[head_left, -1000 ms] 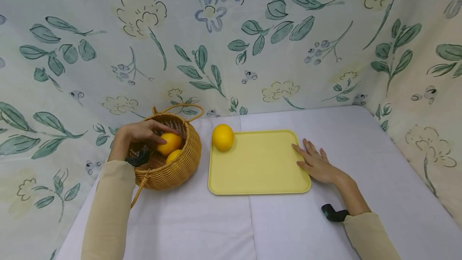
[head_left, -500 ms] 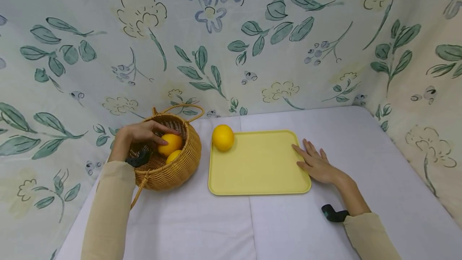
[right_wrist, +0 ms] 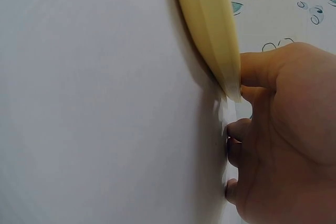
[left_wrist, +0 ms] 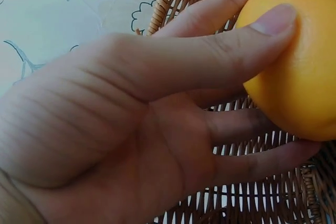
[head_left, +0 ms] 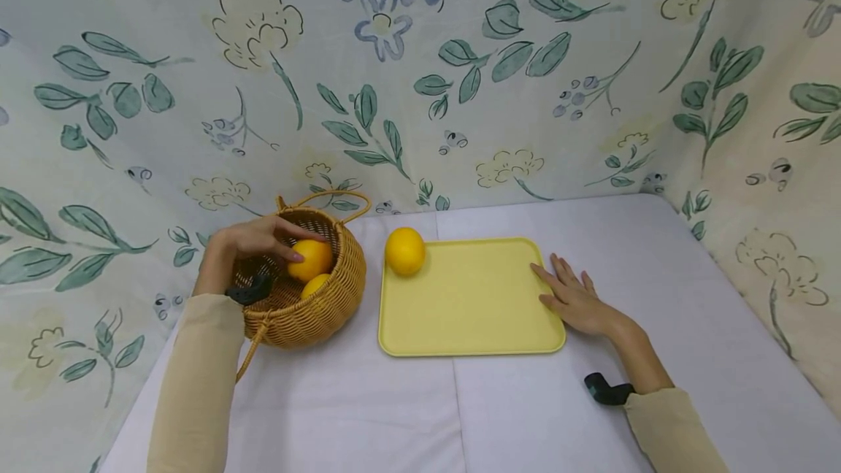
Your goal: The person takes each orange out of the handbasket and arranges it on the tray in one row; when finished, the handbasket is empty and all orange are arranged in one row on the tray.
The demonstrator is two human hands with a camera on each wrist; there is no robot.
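Note:
My left hand (head_left: pixel 259 237) reaches into a wicker basket (head_left: pixel 338 298) and grips an orange (head_left: pixel 312 260). In the left wrist view the thumb presses on the near side of that orange (left_wrist: pixel 299 77), with the other fingers around its far side and beneath. Another orange (head_left: pixel 315 285) lies lower in the basket, partly hidden by the held one. A third orange (head_left: pixel 405 251) sits at the back left corner of a yellow tray (head_left: pixel 473 305). At the tray's right edge my right hand (head_left: pixel 581 301) rests with fingers spread, the thumb and a fingertip touching the rim.
A white cloth (head_left: pixel 368 407) covers the table. The basket's two handles stick out, one toward the back and one toward the front left. A floral fabric backdrop (head_left: pixel 420 93) rises behind the table and along its right side.
Both hands, the oranges, the basket and the tray stay where they were. Only a very slight shift of the whole head view shows.

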